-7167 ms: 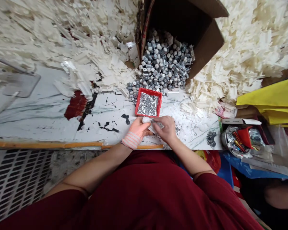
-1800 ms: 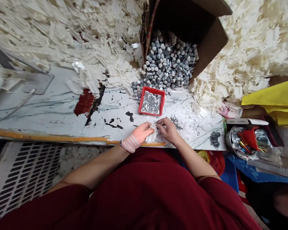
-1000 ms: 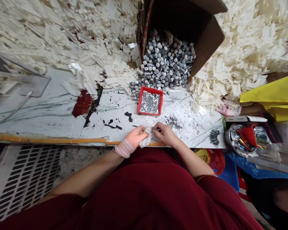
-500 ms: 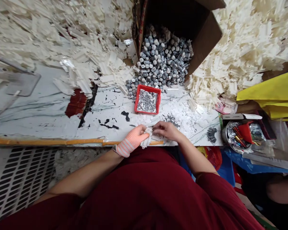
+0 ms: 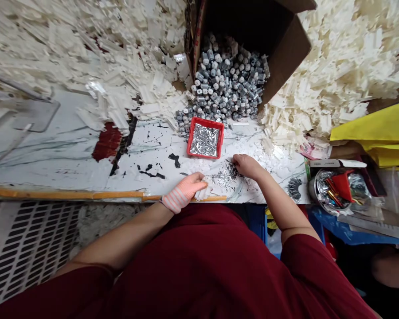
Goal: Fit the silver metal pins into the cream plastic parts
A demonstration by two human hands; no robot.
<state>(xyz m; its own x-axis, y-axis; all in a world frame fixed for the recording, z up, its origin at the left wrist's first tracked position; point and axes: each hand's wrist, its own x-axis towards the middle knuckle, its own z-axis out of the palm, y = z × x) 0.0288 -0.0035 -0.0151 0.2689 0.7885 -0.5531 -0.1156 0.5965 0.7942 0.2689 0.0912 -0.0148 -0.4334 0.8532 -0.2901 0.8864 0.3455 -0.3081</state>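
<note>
My left hand [image 5: 186,189], in a pink striped glove, rests at the table's front edge and is closed on a small white plastic piece [image 5: 205,190]. My bare right hand [image 5: 246,165] is a little farther out on the table, fingertips pinched over a loose scatter of small metal pins [image 5: 224,177]; whether a pin is between the fingers is too small to tell. A red tray [image 5: 221,137] filled with shiny metal pins sits just beyond both hands.
An open cardboard box [image 5: 287,48] spills grey cylindrical parts [image 5: 228,86] behind the tray. Heaps of white plastic pieces [image 5: 335,66] cover the table's back left and right. A round tin [image 5: 332,188] with a red scoop, a yellow sheet [image 5: 375,133], and another person's arm [image 5: 390,270] are at the right.
My right hand has left the white piece and moved right and outward onto the scattered pins. My left hand has stayed in place with the white piece.
</note>
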